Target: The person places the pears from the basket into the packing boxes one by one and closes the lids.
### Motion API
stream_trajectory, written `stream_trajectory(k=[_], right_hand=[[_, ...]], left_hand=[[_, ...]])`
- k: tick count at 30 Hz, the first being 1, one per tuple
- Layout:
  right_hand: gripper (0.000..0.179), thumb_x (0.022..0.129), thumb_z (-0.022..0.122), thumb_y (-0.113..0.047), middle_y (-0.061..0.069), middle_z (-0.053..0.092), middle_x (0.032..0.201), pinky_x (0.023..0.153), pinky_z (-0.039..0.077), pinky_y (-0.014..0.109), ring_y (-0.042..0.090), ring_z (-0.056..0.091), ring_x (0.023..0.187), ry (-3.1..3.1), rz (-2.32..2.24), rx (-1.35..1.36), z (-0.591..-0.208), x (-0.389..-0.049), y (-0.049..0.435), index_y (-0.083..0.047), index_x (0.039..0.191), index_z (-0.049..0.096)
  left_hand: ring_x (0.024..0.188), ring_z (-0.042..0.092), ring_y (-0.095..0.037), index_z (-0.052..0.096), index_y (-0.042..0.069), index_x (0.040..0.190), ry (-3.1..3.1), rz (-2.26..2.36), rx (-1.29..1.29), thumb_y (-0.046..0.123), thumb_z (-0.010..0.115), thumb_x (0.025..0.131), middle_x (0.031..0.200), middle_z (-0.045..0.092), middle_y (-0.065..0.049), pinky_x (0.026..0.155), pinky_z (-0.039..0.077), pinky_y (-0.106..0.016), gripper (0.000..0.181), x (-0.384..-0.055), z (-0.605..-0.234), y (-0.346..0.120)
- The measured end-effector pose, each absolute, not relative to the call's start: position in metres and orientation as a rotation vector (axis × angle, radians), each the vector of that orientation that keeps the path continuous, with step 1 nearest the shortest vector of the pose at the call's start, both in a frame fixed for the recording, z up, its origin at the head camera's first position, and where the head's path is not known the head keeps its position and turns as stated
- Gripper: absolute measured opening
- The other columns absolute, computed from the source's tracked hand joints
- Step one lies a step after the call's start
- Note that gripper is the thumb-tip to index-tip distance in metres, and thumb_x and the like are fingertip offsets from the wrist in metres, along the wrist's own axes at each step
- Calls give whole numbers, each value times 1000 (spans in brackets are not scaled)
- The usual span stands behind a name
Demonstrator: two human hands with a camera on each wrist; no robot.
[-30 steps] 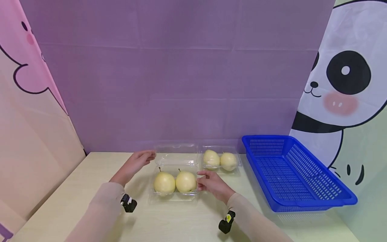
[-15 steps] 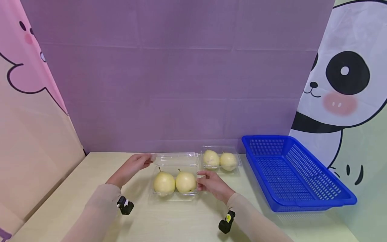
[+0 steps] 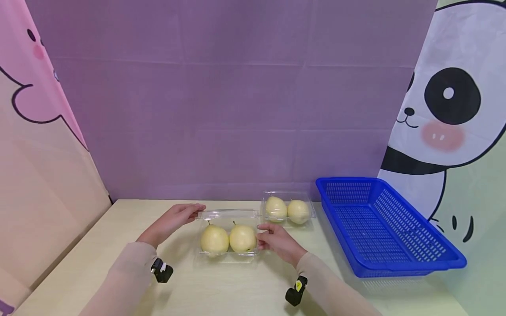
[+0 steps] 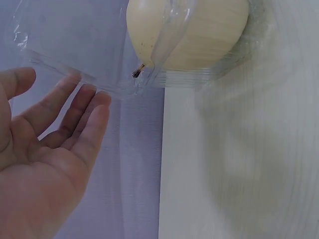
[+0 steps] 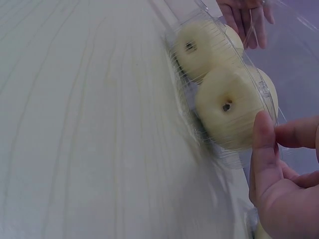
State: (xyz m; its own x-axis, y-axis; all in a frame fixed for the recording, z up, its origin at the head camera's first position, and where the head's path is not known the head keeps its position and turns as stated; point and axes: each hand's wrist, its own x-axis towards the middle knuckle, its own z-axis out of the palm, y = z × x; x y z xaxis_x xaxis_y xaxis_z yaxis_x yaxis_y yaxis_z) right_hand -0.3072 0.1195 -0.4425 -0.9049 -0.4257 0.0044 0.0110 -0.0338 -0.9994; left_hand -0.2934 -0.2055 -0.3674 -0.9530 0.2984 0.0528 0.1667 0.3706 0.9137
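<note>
Two pale yellow pears, a left pear (image 3: 215, 240) and a right pear (image 3: 243, 239), sit side by side in a clear plastic clamshell box (image 3: 227, 259) on the table. Its hinged lid (image 3: 229, 214) is raised at the back, tilted over towards the pears. My left hand (image 3: 175, 220) is at the lid's left side; in the left wrist view the straight fingers (image 4: 89, 119) touch the lid's edge from outside. My right hand (image 3: 278, 240) is at the box's right side, where the right wrist view has thumb and fingertip (image 5: 264, 129) pinching the rim.
A second clear box (image 3: 288, 195) holding two pears stands behind to the right, near the purple backdrop (image 3: 237, 109). The blue plastic basket (image 3: 379, 232) takes up the table's right side. Wooden tabletop (image 3: 221, 294) stretches in front of the box.
The lid has swung from standing back behind the box forward and down towards the pears, with my left hand moving along beside it. My right hand stays at the rim.
</note>
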Motion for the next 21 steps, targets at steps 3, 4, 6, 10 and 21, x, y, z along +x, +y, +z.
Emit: stream_trajectory(k=[3, 4, 6, 10, 21], right_hand=[[41, 97, 54, 2, 10, 57, 91, 71, 55, 23, 14, 58, 75, 1937, -2013, -408, -442, -308, 119, 18, 132, 41], [41, 97, 54, 2, 9, 57, 91, 70, 54, 22, 14, 57, 75, 1938, -2012, -385, -442, -308, 118, 17, 133, 41], [41, 97, 54, 3, 9, 57, 91, 70, 54, 22, 14, 57, 75, 1945, -2007, -368, -443, -309, 117, 17, 134, 41], [40, 98, 54, 3, 10, 57, 90, 69, 55, 23, 14, 57, 75, 1955, -2005, -350, -443, -308, 117, 17, 134, 41], [43, 98, 54, 3, 9, 59, 88, 69, 55, 23, 13, 59, 73, 1966, -2011, -337, -442, -307, 116, 18, 137, 39]], left_hand=[[135, 46, -34, 53, 0, 143, 2521, 1589, 397, 40, 47, 106, 146, 51, -17, 116, 32, -46, 55, -291, -368, -207], [135, 47, -32, 55, 2, 142, 2532, 1575, 380, 43, 49, 105, 144, 52, -15, 116, 31, -48, 55, -290, -368, -207], [134, 46, -31, 58, 6, 140, 2552, 1541, 353, 47, 52, 103, 144, 54, -11, 116, 29, -51, 56, -288, -369, -208], [140, 38, -35, 58, 8, 141, 2576, 1497, 359, 49, 55, 101, 147, 51, -10, 115, 27, -57, 58, -287, -370, -207], [138, 41, -37, 54, 6, 144, 2634, 1413, 404, 48, 60, 99, 146, 52, -13, 112, 33, -59, 62, -283, -372, -200]])
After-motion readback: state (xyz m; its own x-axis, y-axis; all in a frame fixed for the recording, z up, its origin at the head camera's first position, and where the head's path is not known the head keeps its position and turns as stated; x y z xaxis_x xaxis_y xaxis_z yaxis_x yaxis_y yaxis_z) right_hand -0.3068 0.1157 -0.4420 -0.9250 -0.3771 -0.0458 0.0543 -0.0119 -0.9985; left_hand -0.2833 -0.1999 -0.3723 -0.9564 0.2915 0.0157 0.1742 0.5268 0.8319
